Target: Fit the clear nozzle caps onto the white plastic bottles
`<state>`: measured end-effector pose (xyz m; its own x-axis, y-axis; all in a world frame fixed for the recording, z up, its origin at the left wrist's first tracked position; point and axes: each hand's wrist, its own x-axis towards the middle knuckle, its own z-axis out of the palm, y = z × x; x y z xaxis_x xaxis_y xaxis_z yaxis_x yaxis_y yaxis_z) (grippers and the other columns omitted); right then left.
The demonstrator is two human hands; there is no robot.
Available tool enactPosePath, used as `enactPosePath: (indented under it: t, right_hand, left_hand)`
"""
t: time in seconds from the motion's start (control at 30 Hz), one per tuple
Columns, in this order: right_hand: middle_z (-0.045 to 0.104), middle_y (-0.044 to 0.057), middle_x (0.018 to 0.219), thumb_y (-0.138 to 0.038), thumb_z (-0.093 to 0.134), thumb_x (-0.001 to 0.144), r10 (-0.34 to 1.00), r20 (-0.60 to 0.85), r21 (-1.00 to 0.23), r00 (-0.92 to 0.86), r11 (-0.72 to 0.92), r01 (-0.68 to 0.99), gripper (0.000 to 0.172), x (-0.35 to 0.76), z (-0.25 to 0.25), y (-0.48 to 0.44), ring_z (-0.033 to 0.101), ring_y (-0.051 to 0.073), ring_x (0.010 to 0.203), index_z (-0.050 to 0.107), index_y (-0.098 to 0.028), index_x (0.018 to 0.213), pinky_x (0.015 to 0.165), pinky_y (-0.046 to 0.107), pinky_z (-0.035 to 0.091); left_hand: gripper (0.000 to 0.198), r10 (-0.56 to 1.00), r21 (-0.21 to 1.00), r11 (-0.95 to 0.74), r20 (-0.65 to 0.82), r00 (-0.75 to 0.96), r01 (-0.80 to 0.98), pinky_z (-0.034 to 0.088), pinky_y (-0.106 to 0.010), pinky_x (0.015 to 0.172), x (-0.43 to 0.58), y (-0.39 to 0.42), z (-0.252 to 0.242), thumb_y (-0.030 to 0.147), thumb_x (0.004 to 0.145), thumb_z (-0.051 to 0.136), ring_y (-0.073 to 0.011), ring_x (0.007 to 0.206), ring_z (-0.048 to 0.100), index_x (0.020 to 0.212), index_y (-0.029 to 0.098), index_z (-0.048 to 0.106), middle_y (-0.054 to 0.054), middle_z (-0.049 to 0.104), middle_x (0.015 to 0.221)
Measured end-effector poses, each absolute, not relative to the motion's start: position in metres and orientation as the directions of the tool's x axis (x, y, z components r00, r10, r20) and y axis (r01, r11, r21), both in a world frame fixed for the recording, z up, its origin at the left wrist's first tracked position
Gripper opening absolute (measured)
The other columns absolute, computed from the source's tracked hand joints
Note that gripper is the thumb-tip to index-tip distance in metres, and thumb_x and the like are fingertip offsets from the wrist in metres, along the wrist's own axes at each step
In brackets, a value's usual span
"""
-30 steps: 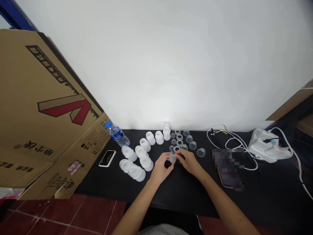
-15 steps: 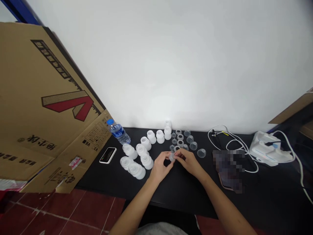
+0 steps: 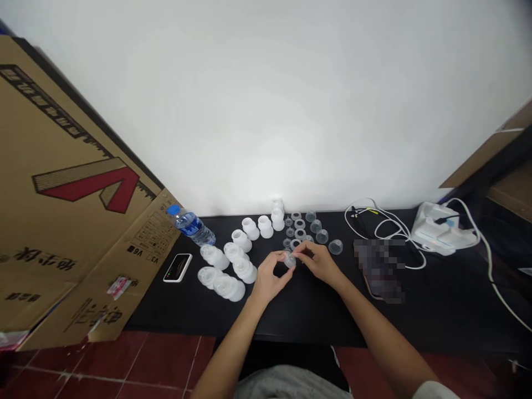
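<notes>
My left hand (image 3: 268, 280) and my right hand (image 3: 318, 263) meet over the black table (image 3: 307, 316), pinching a small clear plastic cup (image 3: 290, 260) between their fingertips. Just beyond my fingers lie several clear cups and translucent rings (image 3: 300, 228) in loose rows. To the left of my left hand stand several frosted white silicone funnel-shaped pieces (image 3: 243, 270) in rough rows. My fingers partly hide the small cup.
A large printed cardboard sheet (image 3: 75, 194) leans in at the left, next to a water bottle (image 3: 192, 227) and a white-cased phone (image 3: 178, 267). To the right are a pixelated object (image 3: 378, 269), tangled white cables (image 3: 384, 227) and a white power strip (image 3: 440, 230).
The whole scene has shifted slightly in view as my head moved. Both hands still hold the small clear cup, which sits a little higher and further left.
</notes>
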<state>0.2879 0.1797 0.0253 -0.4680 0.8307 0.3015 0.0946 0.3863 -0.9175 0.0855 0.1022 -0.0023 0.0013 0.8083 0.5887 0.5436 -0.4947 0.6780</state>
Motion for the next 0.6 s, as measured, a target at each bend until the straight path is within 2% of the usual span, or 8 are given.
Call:
enactPosePath:
  t: [0.1,0.2,0.37,0.47,0.6]
  right_hand:
    - [0.077,0.003,0.09,-0.041,0.076,0.1,0.854,0.24,-0.958,-0.462,0.284,0.027,0.018,0.287,0.022,0.182,0.069,0.021,0.075,0.077,-0.024,0.093,0.069,0.033,0.055]
    - [0.076,0.003,0.088,-0.046,0.078,0.098,0.864,0.219,-0.972,-0.453,0.236,-0.021,0.024,0.285,0.02,0.184,0.066,0.019,0.071,0.076,-0.024,0.091,0.066,0.032,0.054]
    - [0.077,0.004,0.087,-0.046,0.076,0.1,0.867,0.289,-0.94,-0.406,0.336,0.048,0.023,0.284,0.022,0.18,0.069,0.022,0.078,0.077,-0.025,0.091,0.072,0.035,0.055]
    - [0.079,0.005,0.091,-0.045,0.075,0.101,0.86,0.323,-0.921,-0.395,0.382,0.079,0.022,0.285,0.021,0.179,0.071,0.024,0.081,0.078,-0.025,0.093,0.075,0.036,0.056]
    - [0.08,0.006,0.096,-0.046,0.076,0.101,0.866,0.322,-0.926,-0.382,0.373,0.064,0.022,0.285,0.016,0.181,0.073,0.024,0.084,0.078,-0.025,0.094,0.08,0.038,0.058]
  left_hand:
    - [0.026,0.789,0.66,-0.522,0.615,0.011,0.54,0.063,-0.043,0.099,0.084,0.102,-0.001,0.023,0.094,0.08,-0.0264,0.112,0.078,0.116,0.022,0.066,-0.01,0.079,0.12]
    - [0.027,0.789,0.666,-0.503,0.613,-0.021,0.55,0.064,-0.04,0.089,0.085,0.102,0.001,0.026,0.094,0.081,-0.0245,0.104,0.077,0.117,0.022,0.067,-0.01,0.079,0.118]
    - [0.026,0.829,0.74,-0.381,0.539,-0.148,0.555,0.057,-0.032,0.071,0.092,0.102,0.003,0.032,0.092,0.083,-0.0165,0.076,0.065,0.112,0.022,0.069,-0.007,0.076,0.105]
    - [0.025,0.836,0.762,-0.345,0.515,-0.189,0.548,0.055,-0.031,0.069,0.094,0.101,0.005,0.032,0.091,0.083,-0.0157,0.073,0.061,0.11,0.022,0.07,-0.004,0.074,0.098]
    - [0.023,0.82,0.721,-0.397,0.557,-0.134,0.568,0.054,-0.032,0.07,0.091,0.101,0.006,0.03,0.093,0.081,-0.0164,0.076,0.062,0.11,0.022,0.068,-0.006,0.076,0.106]
